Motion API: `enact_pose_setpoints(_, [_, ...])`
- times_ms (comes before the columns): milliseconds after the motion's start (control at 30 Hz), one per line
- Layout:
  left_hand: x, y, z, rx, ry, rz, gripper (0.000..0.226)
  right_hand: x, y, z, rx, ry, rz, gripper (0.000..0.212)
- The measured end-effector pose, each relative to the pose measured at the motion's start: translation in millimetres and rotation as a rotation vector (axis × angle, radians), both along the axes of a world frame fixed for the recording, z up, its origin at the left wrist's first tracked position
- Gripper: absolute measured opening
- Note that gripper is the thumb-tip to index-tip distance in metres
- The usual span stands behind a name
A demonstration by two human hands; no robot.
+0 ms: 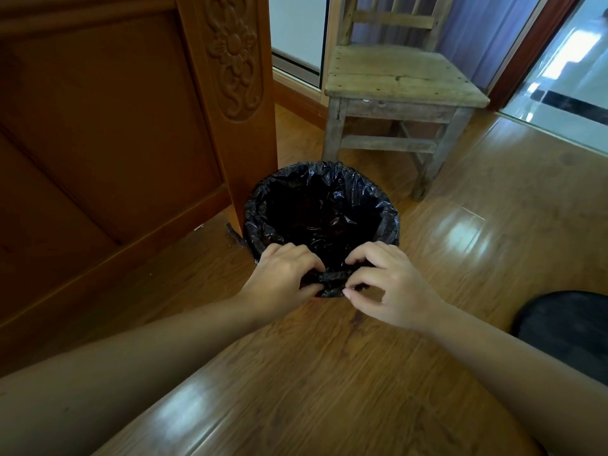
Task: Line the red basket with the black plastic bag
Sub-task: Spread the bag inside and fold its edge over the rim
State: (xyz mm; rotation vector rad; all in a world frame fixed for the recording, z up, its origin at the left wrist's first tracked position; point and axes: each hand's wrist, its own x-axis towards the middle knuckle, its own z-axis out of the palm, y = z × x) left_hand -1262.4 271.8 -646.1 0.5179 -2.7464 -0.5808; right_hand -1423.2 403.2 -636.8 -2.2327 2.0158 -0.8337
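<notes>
A: Where is the black plastic bag (320, 205) right now?

B: It sits inside the basket on the wooden floor (329, 373), its mouth folded over the rim all the way round. The basket stands just beside the carved wooden panel (227, 93) and in front of the old wooden chair (398, 90). The plastic hides almost all of the basket; only a thin reddish sliver shows under the near edge, between the two hands.

A: What is the left hand (283, 278) doing?

B: It is curled at the near rim, fingers bent down over the folded plastic, thumb underneath. It pinches a bunched roll of the bag's edge, closed on it rather than spread.

A: And the right hand (385, 284)?

B: Also at the near rim, just beside the left. Its index finger hooks over the same bunched roll while the thumb presses from the near side, so it grips the plastic in a light pinch. The remaining fingers are loosely curled and partly open, not touching the bag.

A: Anything else close by?

B: A twisted tail of black plastic lies on the floor at the foot of the panel, left of the basket. A dark rounded shape (569, 327) sits at the right edge; I cannot tell what it is.
</notes>
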Motion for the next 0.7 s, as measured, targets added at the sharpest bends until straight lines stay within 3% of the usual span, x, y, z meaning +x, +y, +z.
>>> enact_pose_setpoints(233, [-0.3,-2.5,1.8,-0.017,-0.013,-0.001,0.014,7.1,-13.6,0.6,0.041,0.120,-0.016,0.017])
enact_pose_setpoints(700, [10.8,-19.9,5.8,-0.022,-0.007,-0.044,0.019,-12.5,-10.6,0.6,0.028,0.061,-0.115,0.013])
